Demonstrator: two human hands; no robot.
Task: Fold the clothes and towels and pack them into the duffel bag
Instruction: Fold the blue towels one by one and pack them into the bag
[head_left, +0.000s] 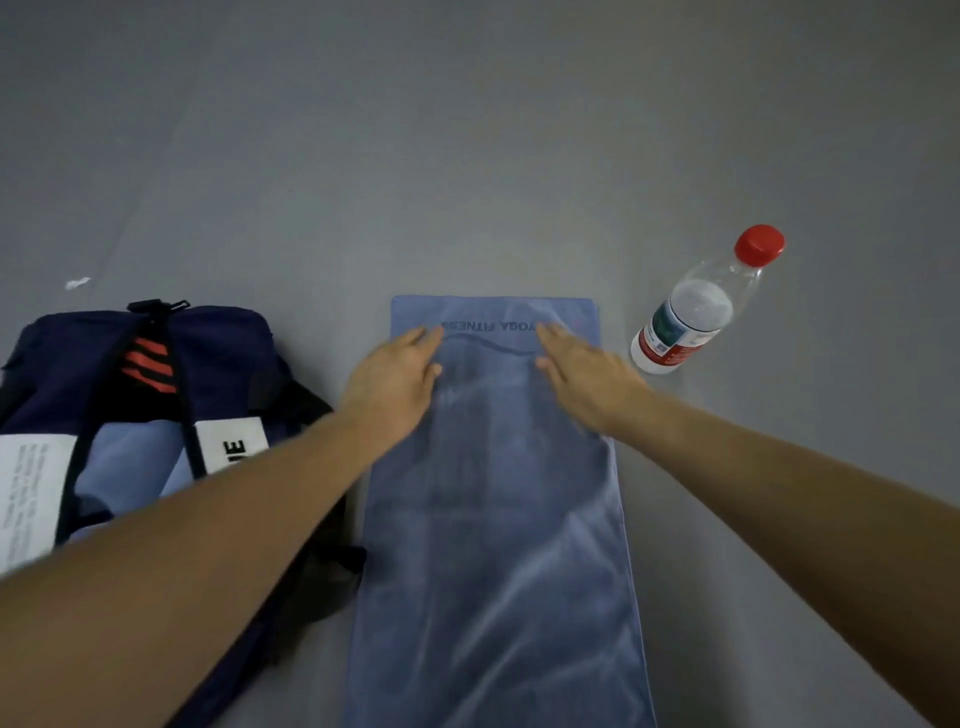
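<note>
Head cam shows your long blue microfibre towel spread flat on the grey floor, between the navy duffel bag and a clear plastic bottle with a red cap. Your left hand and right hand both press on its far end, fingers straight, grasping nothing.

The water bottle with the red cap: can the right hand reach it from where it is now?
Probably yes. The bottle is on the floor just beside the right edge of the towel, near the right hand, which lies flat on the towel holding nothing. No object lies between them.
</note>
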